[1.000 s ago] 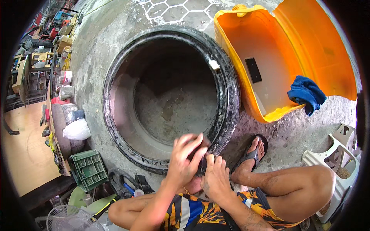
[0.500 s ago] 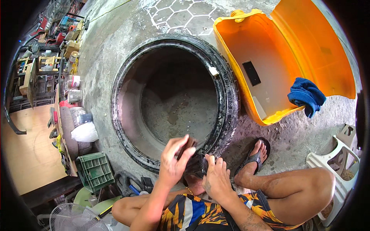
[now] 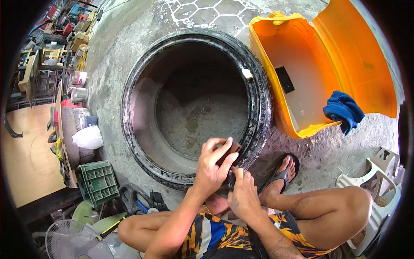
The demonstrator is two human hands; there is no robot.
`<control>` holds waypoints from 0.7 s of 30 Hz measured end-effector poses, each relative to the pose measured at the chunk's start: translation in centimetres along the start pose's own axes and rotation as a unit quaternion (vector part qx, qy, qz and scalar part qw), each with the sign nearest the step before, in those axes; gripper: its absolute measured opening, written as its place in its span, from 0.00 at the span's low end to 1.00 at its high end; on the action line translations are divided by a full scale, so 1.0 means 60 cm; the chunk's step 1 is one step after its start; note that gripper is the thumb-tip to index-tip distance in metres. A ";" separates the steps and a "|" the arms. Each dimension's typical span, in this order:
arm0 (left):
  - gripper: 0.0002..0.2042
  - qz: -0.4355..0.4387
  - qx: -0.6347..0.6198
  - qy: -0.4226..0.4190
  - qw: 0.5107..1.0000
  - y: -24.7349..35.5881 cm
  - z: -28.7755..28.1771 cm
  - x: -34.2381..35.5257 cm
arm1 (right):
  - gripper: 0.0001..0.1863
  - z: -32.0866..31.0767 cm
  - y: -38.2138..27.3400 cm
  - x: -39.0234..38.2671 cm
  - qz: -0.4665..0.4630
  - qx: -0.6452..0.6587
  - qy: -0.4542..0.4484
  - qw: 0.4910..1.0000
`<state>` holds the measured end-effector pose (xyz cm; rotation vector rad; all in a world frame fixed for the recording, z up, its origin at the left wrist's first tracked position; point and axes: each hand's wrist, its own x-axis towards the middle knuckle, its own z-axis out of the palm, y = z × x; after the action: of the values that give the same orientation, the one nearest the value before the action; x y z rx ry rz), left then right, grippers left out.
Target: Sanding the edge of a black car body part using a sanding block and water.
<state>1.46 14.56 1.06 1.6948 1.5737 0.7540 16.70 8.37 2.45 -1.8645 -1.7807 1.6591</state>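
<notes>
Tyre flat on concrete floor, near rim at knees | left hand pinching dark patch on bead | right hand curled, grip unclear | heavy, stiff rubber; likely best gripped at bead.

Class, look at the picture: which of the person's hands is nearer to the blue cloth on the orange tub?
Right. The right hand lies on the blue cloth's side, though well apart; the left hand sits farther away, over the tyre's near rim.

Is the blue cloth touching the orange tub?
Touching. The head view shows the blue cloth draped over the front rim of the orange tub, part of it hanging down outside, with no gap between them.
</notes>
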 end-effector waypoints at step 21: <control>0.18 -0.088 -0.091 0.043 0.991 -0.012 0.011 0.007 | 0.36 0.006 0.011 0.000 -0.043 0.027 0.036 0.998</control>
<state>1.58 14.93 0.07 1.3898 1.6349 0.8620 16.89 7.96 1.84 -1.7746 -1.7446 1.5728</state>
